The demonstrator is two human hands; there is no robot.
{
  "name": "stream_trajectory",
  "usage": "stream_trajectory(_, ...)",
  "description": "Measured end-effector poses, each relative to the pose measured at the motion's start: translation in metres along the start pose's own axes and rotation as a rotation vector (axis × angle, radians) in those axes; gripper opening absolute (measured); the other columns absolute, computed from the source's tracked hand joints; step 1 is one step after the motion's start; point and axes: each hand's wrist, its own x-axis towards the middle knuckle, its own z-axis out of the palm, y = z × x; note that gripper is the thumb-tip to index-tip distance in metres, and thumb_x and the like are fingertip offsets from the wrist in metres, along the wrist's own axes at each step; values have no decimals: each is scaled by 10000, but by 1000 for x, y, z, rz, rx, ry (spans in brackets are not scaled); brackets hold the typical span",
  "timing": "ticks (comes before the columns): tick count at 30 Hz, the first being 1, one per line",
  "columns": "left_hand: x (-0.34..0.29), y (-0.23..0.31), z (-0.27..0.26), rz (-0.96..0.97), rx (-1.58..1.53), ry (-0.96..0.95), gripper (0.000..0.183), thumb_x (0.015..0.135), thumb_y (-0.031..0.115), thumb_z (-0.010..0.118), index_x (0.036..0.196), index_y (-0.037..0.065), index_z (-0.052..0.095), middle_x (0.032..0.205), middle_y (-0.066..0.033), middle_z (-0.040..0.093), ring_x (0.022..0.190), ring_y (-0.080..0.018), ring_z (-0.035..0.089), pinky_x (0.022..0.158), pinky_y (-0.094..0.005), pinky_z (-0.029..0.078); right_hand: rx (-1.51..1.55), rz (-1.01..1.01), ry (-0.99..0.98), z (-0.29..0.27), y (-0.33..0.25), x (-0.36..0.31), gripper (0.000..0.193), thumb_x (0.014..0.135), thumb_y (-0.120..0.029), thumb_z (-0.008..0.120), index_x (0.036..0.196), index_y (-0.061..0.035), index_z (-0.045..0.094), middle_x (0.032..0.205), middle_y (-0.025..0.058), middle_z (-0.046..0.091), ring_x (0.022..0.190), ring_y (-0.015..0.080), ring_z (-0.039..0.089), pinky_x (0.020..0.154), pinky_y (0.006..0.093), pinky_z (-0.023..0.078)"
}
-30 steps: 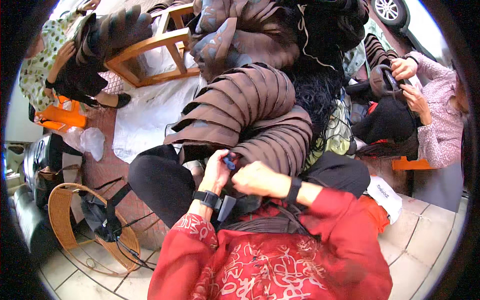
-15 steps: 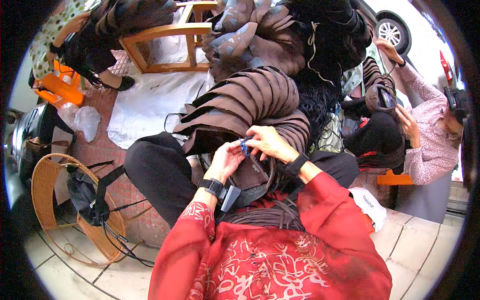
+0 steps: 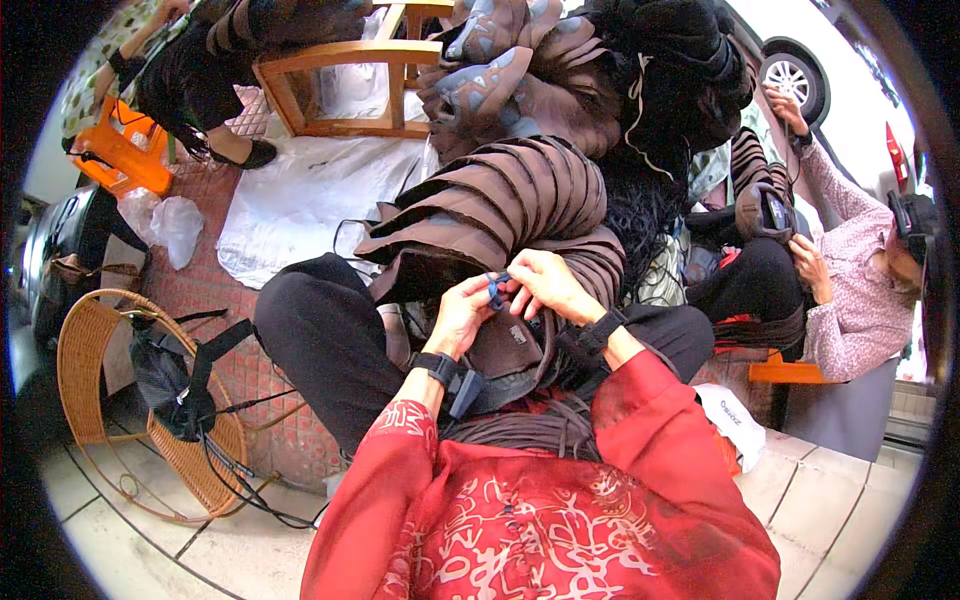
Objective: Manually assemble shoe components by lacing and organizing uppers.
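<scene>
My left hand [image 3: 462, 312] and my right hand [image 3: 548, 284] meet above my lap, fingers pinched around a small dark-blue item [image 3: 495, 292]. It looks like a strip or band, partly covered by the fingertips. Just below them lies a brown piece [image 3: 510, 345] resembling a shoe upper, with a small pale tag. A long row of nested brown uppers [image 3: 490, 200] curves away beyond my hands. Across my lap rests a bundle of grey-brown laces [image 3: 525, 430].
At the left stands a wicker chair frame [image 3: 85, 350] with a black bag [image 3: 175, 390]. White sheeting [image 3: 290, 210] covers the floor near a wooden stool [image 3: 350, 55]. More uppers [image 3: 480, 85] are heaped beyond. A co-worker [image 3: 850, 250] sits at right; another person is at upper left.
Both hands stay together on the blue item, with my right fingers shifted slightly. The whole view has moved a little; at right the co-worker's raised hand is slightly lower.
</scene>
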Motion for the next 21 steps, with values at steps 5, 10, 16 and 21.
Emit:
stream_trajectory(5, 5, 4, -12, -78, -256, -205, 308, 790, 115, 508, 1078, 4, 501, 925, -101, 598, 824, -207, 584, 789, -334, 453, 106, -41, 8, -1, 6, -5, 214, 881, -200, 433, 894, 12, 459, 778, 134, 583, 505, 186, 594, 371, 253, 472)
stream_trajectory(10, 5, 1, -12, -45, -299, -197, 323, 794, 139, 498, 1087, 3, 494, 964, -116, 583, 826, -218, 584, 804, -359, 454, 202, -66, 114, 6, 5, -5, 227, 880, -236, 447, 863, -10, 456, 760, 120, 567, 481, 169, 571, 390, 253, 478)
stream_trajectory(16, 4, 0, -8, 16, -274, -212, 312, 820, 153, 515, 1098, 14, 495, 1002, -94, 562, 870, -202, 560, 804, -338, 443, 83, -116, 10, 20, 1, -15, 202, 876, -221, 454, 794, -38, 472, 634, 49, 549, 439, 129, 537, 410, 229, 445)
stream_trajectory(21, 5, -11, -7, -15, -529, -220, 249, 845, 155, 499, 1049, 13, 511, 958, -94, 555, 927, -211, 516, 807, -342, 417, -928, -585, 155, 34, 26, -17, 110, 794, -121, 518, 804, -19, 480, 646, 169, 548, 607, 325, 569, 559, 394, 448)
